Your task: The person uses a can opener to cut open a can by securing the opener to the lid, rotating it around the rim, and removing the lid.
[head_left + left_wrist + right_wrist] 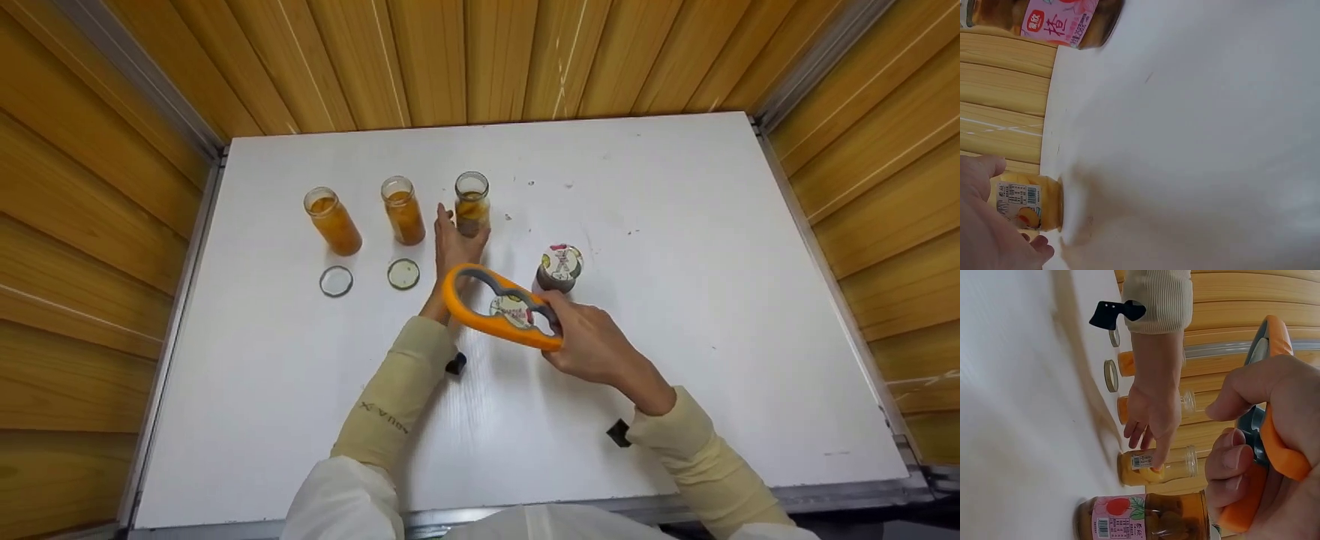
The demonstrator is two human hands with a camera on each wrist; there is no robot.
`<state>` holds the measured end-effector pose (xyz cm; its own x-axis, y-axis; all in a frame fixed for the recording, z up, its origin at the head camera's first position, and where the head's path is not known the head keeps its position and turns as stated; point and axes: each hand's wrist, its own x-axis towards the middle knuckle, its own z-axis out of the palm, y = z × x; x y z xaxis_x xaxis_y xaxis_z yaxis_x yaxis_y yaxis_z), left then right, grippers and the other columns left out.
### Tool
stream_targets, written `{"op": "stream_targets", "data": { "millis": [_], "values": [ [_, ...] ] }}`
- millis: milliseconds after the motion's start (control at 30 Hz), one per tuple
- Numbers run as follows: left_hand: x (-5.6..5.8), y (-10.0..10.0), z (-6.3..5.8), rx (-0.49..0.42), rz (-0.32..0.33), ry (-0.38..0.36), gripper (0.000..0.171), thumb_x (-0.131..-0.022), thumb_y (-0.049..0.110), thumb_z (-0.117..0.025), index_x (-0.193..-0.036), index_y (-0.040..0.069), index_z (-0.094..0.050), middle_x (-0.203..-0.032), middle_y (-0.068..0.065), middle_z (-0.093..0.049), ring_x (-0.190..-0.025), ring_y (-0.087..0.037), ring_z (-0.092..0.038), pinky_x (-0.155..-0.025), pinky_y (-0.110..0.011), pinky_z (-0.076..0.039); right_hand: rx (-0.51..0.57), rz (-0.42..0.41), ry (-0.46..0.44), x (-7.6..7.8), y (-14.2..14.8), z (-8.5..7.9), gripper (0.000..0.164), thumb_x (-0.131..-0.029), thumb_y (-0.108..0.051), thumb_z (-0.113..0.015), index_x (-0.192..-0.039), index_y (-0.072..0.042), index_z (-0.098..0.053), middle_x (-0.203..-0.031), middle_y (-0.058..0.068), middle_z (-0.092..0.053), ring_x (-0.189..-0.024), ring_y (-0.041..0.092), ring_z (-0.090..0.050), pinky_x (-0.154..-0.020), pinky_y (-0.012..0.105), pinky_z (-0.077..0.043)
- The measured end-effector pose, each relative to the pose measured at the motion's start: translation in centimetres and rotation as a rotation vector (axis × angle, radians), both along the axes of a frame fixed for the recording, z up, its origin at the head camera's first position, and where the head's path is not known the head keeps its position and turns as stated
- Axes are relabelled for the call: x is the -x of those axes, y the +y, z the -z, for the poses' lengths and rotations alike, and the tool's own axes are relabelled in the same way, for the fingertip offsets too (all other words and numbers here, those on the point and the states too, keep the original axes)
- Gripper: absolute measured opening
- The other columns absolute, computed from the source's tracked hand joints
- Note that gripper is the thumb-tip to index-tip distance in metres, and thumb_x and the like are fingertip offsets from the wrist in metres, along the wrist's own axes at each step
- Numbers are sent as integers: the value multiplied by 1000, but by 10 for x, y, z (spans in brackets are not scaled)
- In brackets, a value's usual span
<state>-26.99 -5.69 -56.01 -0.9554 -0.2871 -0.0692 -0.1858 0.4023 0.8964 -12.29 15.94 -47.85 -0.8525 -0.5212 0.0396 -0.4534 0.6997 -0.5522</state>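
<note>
My right hand grips an orange and grey multi-hole jar opener above the table. A printed lid shows within the opener's smaller opening. My left hand is at an open glass jar of yellow fruit, its thumb right at the jar's side and the other fingers apart from it. That jar stands upright, with liquid and fruit low in its glass. Close to the right hand stands a capped jar with a pink label, its printed lid on top.
Two uncapped jars of orange fruit, a left one and a middle one, stand left of my left hand. A lid and another lid lie before them. Wood-patterned walls border the white table.
</note>
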Motion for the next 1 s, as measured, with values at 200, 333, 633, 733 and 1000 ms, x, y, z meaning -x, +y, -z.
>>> {"op": "stream_targets", "data": {
  "millis": [200,333,633,733,1000],
  "values": [
    [-31,-13,-16,-96,32,-4,78,-101,20,-68,-163,5,-22,-155,-12,-42,-142,-25,-43,-116,-38,-38,-13,-12,11,-1,-1,-2,61,-77,-8,-83,-130,-5,-52,-91,3,-65,-74,18,-56,-67,34,-50],
    [-54,-22,-24,-198,76,-7,68,-103,19,-65,-160,6,-30,-154,-12,-45,-141,-25,-44,-117,-38,-38,-17,-21,9,-1,-2,-3,62,-77,-8,-83,-130,-4,-52,-91,4,-66,-74,18,-56,-67,34,-50],
    [-95,-41,-36,-551,340,50,49,-98,-8,-56,-146,-7,-50,-143,-20,-57,-129,-30,-57,-109,-40,-47,-16,-38,46,-2,-3,-7,61,-77,-9,-83,-129,-4,-51,-84,4,-60,-69,18,-52,-62,33,-46],
    [-105,-43,-45,-632,375,-36,46,-99,4,-60,-144,-3,-54,-137,-16,-63,-125,-29,-60,-106,-41,-50,-9,-52,80,-2,-2,-7,62,-76,-9,-84,-128,-4,-52,-85,2,-60,-69,18,-52,-62,33,-46],
    [-123,-45,-60,-606,495,-129,41,-105,33,-62,-138,9,-63,-128,-9,-69,-115,-27,-67,-101,-41,-54,8,-63,81,-2,-1,-10,65,-77,-10,-85,-133,-4,-52,-99,8,-70,-74,20,-60,-66,36,-53]
  ]
}}
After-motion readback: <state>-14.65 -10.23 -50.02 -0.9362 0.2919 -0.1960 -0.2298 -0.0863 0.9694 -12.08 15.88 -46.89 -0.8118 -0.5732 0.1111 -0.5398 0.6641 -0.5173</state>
